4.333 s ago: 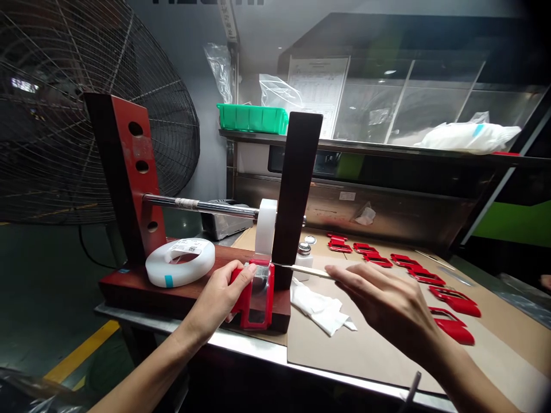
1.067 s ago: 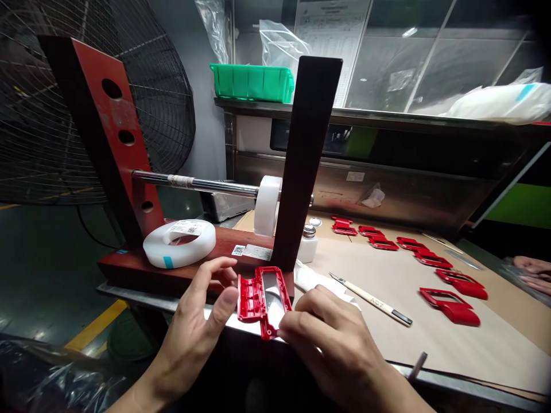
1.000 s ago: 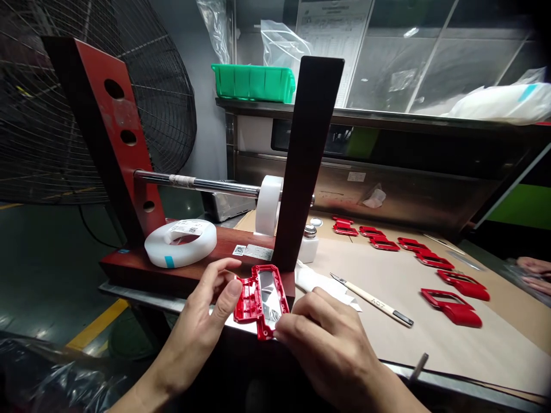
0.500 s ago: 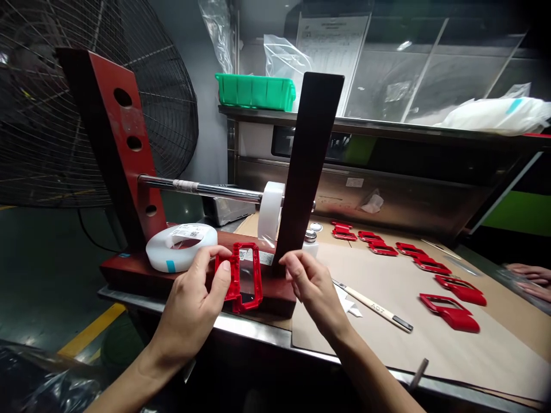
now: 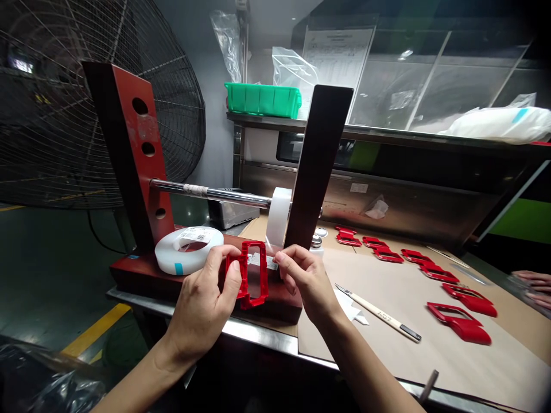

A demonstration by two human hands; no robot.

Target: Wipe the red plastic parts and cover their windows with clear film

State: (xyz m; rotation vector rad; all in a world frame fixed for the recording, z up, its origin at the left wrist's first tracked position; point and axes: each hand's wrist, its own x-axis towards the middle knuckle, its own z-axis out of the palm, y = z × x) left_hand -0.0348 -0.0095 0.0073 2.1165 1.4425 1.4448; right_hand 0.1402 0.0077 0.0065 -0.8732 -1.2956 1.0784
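My left hand is closed around the left side of a red plastic frame, which is held upright with its window facing me. A roll of clear film hangs on a metal rod, its loose end dangling just above the frame. My right hand pinches at that loose end with thumb and forefinger, right of the frame; the film between the fingertips is barely visible. Beneath the rod, a second film roll with a label lies flat on the dark red stand.
Several red frames lie in a row on brown paper. A craft knife and white scraps lie right of my right hand. The stand's black upright rises behind it. Another person's hand shows at far right.
My right hand has moved slightly up to the film's hanging end, and its fingertips now meet there. My left hand still holds the red frame, turned a little. The whole view has shifted slightly.
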